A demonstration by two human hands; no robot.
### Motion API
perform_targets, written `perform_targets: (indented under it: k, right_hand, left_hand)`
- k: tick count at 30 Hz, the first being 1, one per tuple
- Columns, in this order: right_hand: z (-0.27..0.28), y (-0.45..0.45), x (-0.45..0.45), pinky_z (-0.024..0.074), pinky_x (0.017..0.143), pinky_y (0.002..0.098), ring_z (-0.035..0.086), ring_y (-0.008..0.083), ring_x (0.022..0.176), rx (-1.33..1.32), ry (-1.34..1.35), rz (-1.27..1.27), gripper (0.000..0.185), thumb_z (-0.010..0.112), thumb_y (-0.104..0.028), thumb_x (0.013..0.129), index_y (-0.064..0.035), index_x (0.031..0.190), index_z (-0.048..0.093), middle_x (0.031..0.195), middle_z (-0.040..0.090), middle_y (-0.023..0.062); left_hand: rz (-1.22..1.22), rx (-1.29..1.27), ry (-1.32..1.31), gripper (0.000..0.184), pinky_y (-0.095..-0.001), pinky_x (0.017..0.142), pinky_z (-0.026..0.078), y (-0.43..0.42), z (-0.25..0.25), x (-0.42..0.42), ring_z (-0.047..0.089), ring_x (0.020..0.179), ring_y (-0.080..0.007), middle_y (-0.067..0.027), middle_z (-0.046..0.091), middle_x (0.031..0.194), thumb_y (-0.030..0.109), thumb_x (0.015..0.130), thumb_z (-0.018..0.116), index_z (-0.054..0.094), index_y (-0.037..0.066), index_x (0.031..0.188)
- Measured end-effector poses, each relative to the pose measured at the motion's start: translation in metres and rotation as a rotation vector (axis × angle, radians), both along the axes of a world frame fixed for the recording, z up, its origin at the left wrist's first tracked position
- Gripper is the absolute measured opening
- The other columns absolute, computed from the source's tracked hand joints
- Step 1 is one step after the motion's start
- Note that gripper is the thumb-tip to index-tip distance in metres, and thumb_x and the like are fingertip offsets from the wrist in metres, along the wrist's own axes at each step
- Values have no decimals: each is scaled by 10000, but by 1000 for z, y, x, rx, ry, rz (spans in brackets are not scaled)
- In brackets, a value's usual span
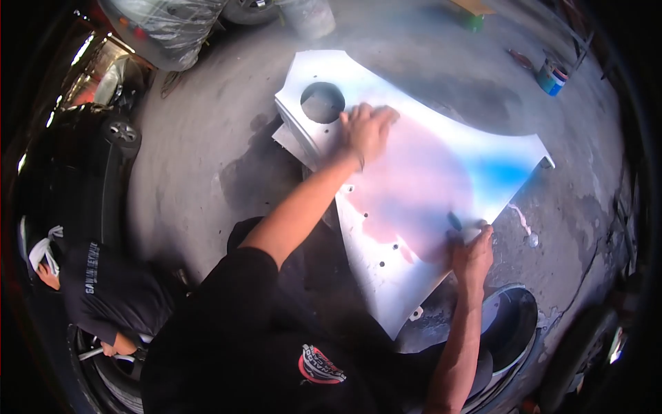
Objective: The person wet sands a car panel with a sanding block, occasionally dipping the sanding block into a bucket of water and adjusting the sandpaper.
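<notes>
A white car fender (441, 165) with a pinkish patch and a blue patch lies tilted in front of me. One end has a large round hole, and small holes run along its near edge. My left hand (369, 131) rests on its surface just beside the round hole, fingers spread and slightly blurred. At the lower right edge of the fender, my right hand (472, 259) grips the rim, with part of its fingers hard to make out. What supports the panel from below is mostly hidden.
To the lower left a co-worker (117, 290) in a black shirt bends by a wheel. A dark car (76, 172) stands behind. Paint can (553, 77) and bucket (307, 17) stand on the concrete floor (200, 145). A black tub (514, 324) sits near my right arm.
</notes>
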State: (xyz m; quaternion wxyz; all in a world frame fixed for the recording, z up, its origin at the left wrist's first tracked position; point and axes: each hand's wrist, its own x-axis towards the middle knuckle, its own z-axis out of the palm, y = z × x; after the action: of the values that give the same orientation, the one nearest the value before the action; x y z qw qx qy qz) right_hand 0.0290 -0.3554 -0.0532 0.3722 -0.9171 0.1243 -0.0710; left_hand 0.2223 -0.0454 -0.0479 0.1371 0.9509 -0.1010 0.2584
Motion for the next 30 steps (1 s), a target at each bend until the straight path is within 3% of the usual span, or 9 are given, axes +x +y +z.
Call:
perform_targets:
  k: [4, 8, 14, 17, 20, 23, 25, 28, 30]
  right_hand:
    - [-2, -1, -4, 551, 963, 510, 689, 487, 1149, -46, -37, 20, 684, 857, -308, 886, 41, 1364, 514, 1253, 683, 306]
    - [-8, -6, 1, 541, 983, 511, 680, 494, 1166, -58, -7, 9, 687, 859, -301, 884, 44, 1367, 513, 1256, 682, 307]
    - [-7, -4, 3, 543, 977, 506, 683, 488, 1163, -47, -20, 16, 669, 856, -282, 888, 40, 1363, 512, 1241, 686, 306]
    - [3, -3, 0, 558, 955, 514, 693, 487, 1135, -51, 0, 20, 631, 830, -252, 903, 40, 1362, 511, 1254, 671, 309]
    - [4, 1, 3, 571, 936, 521, 703, 486, 1107, -20, 33, 25, 615, 814, -241, 911, 37, 1368, 511, 1260, 659, 312]
    - [0, -4, 2, 573, 927, 522, 706, 486, 1090, -52, -6, 47, 613, 808, -248, 916, 29, 1377, 512, 1238, 664, 311]
    - [-9, -3, 1, 573, 921, 523, 707, 489, 1079, -76, -21, 69, 596, 793, -242, 928, 25, 1381, 513, 1229, 666, 311]
    - [-25, -8, 4, 565, 902, 513, 708, 460, 1052, -84, -96, 25, 525, 824, -246, 925, -13, 1283, 518, 1124, 718, 248]
    - [-36, -12, 7, 564, 899, 515, 706, 454, 1033, -85, -49, 51, 525, 810, -257, 940, -12, 1294, 511, 1114, 719, 231]
  left_hand:
    - [111, 21, 7, 226, -533, 987, 344, 16, -8, 38, 554, 1151, -323, -94, 642, 1086, 236, 991, 651, 726, 331, 1182]
    - [15, -8, -52, 223, -501, 982, 342, 24, -12, -40, 558, 1143, -321, -95, 644, 1100, 227, 1004, 633, 718, 328, 1184]
    - [80, 96, 118, 257, -504, 987, 334, 30, 4, 51, 543, 1173, -311, -102, 626, 1079, 237, 994, 632, 720, 271, 1232]
    - [82, 43, 52, 308, -514, 991, 325, 26, -8, 24, 538, 1173, -309, -101, 607, 1054, 233, 969, 652, 718, 264, 1269]
    - [3, -61, -64, 347, -512, 1002, 320, 13, -26, -69, 536, 1168, -310, -97, 597, 1043, 224, 956, 666, 711, 286, 1294]
    - [-65, -3, -76, 371, -510, 1000, 320, 18, -17, -62, 545, 1142, -307, -98, 587, 1036, 220, 949, 678, 709, 298, 1310]
    - [-36, -18, -24, 295, -514, 991, 331, 21, -7, -7, 570, 1126, -308, -95, 628, 1087, 242, 980, 646, 719, 305, 1259]
    - [126, 61, 92, 198, -517, 988, 338, 4, -8, 47, 560, 1162, -328, -122, 642, 1108, 253, 1004, 621, 716, 284, 1175]
    - [63, 44, 55, 249, -524, 988, 335, -27, -6, 2, 542, 1188, -318, -119, 628, 1107, 243, 990, 631, 717, 294, 1218]
